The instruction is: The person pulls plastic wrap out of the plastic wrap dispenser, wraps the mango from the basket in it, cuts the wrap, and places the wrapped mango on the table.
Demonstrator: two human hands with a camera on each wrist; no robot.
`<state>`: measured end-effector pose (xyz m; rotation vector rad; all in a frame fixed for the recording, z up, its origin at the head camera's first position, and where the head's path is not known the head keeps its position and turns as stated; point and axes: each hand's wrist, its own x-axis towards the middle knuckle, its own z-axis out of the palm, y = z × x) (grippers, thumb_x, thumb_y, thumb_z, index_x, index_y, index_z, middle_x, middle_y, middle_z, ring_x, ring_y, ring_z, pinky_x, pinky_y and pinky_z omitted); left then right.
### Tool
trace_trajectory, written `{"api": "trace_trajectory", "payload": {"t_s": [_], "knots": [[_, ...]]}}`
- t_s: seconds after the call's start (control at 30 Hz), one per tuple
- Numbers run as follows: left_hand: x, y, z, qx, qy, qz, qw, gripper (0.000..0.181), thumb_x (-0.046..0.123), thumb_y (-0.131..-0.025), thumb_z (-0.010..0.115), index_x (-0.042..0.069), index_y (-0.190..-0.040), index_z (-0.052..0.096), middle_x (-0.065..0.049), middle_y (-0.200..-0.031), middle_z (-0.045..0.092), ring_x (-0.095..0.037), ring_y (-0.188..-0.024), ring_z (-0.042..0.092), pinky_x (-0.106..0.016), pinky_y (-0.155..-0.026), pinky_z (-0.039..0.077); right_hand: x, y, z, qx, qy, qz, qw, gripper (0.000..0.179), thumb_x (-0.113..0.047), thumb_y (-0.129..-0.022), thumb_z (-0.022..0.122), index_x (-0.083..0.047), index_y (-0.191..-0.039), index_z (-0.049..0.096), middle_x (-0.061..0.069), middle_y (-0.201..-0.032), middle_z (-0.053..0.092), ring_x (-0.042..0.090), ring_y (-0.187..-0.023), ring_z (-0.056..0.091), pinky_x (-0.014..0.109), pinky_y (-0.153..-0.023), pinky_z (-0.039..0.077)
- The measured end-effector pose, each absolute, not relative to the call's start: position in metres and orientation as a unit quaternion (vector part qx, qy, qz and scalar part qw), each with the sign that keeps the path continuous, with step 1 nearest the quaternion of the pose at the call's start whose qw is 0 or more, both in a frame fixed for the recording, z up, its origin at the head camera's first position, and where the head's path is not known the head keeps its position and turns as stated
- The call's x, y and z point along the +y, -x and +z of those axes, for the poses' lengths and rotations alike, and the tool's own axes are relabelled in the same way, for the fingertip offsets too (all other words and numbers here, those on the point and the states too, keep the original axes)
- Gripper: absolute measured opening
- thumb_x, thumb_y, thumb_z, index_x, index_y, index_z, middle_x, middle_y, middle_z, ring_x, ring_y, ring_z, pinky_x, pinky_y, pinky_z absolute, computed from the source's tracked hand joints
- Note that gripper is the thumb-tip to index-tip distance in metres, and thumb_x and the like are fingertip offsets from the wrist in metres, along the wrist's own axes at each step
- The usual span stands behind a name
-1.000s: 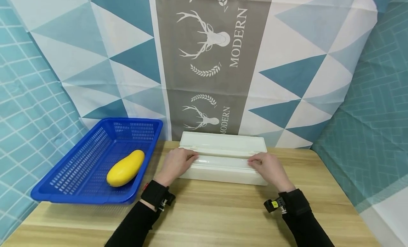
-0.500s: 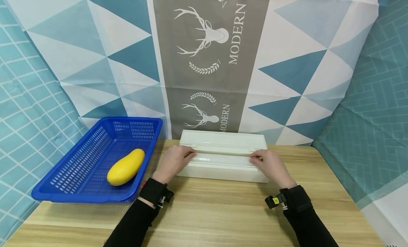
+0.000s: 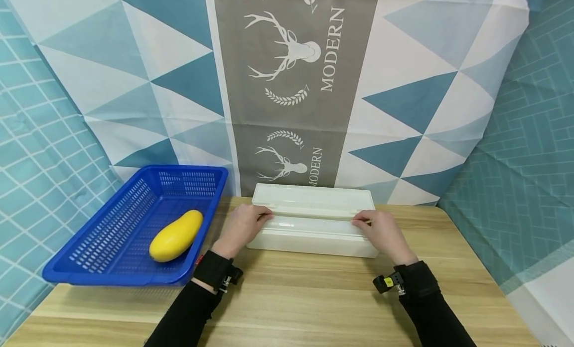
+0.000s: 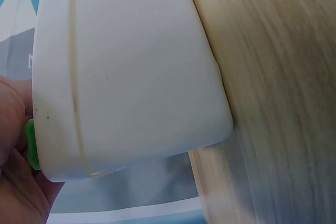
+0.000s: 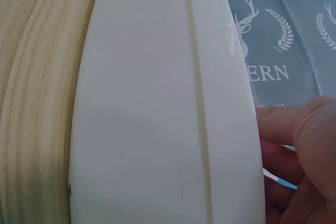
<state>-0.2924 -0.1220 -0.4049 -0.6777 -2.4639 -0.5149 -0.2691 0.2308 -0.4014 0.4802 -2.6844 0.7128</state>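
A long white cling film box (image 3: pixel 314 241) sits on the table with its lid (image 3: pixel 309 196) tipped back toward the wall. A glossy strip of clear cling film (image 3: pixel 309 224) shows between my hands. My left hand (image 3: pixel 242 228) pinches at its left end, thumb against forefinger. At the other end my right hand (image 3: pixel 381 232) pinches the same way. In the left wrist view a green piece (image 4: pixel 32 145) shows beside the left fingers, behind the box's end. The right fingers (image 5: pixel 283 124) are partly hidden behind the box in the right wrist view.
To the left stands a blue perforated plastic basket (image 3: pixel 114 227) holding a smooth yellow mango-like fruit (image 3: pixel 176 236). A patterned cloth (image 3: pixel 403 88) hangs directly behind the box. The wooden table (image 3: pixel 309 297) extends in front of the box.
My hands have spread slightly apart, the left one shifting left and the right one a little to the right. The box's left end has shifted slightly left. The basket and fruit stay put.
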Motion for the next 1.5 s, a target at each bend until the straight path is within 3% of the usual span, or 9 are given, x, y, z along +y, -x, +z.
{"api": "trace_trajectory", "payload": {"t_s": [0.43,0.83,1.5], "knots": [[-0.122,0.293,-0.405,-0.909,0.229,-0.202,0.283,0.007,0.022,-0.086,0.064,0.020,-0.087,0.070,0.006,-0.076,0.066,-0.006,-0.063,0.057,-0.027,-0.058,0.046,0.229,0.269,-0.399,-0.943,-0.153,0.244,0.165,0.014,-0.026,-0.090,0.058,-0.018,-0.096,0.068,0.000,-0.093,0.066,0.016,-0.084,0.059,0.036,-0.072,0.046],[-0.123,0.293,-0.403,-0.903,0.230,-0.203,0.300,0.008,0.022,-0.086,0.064,0.018,-0.089,0.070,0.004,-0.077,0.066,-0.009,-0.062,0.058,-0.029,-0.058,0.046,0.230,0.267,-0.396,-0.942,-0.159,0.243,0.167,0.012,-0.025,-0.091,0.056,-0.017,-0.096,0.064,-0.003,-0.087,0.063,0.011,-0.071,0.051,0.032,-0.065,0.041],[-0.124,0.293,-0.398,-0.899,0.222,-0.233,0.298,0.009,0.024,-0.086,0.063,0.019,-0.088,0.070,0.007,-0.078,0.065,-0.006,-0.066,0.056,-0.028,-0.062,0.047,0.231,0.264,-0.391,-0.940,-0.154,0.250,0.174,0.016,-0.028,-0.092,0.054,-0.017,-0.098,0.064,-0.002,-0.087,0.063,0.014,-0.068,0.048,0.033,-0.063,0.040]]}}
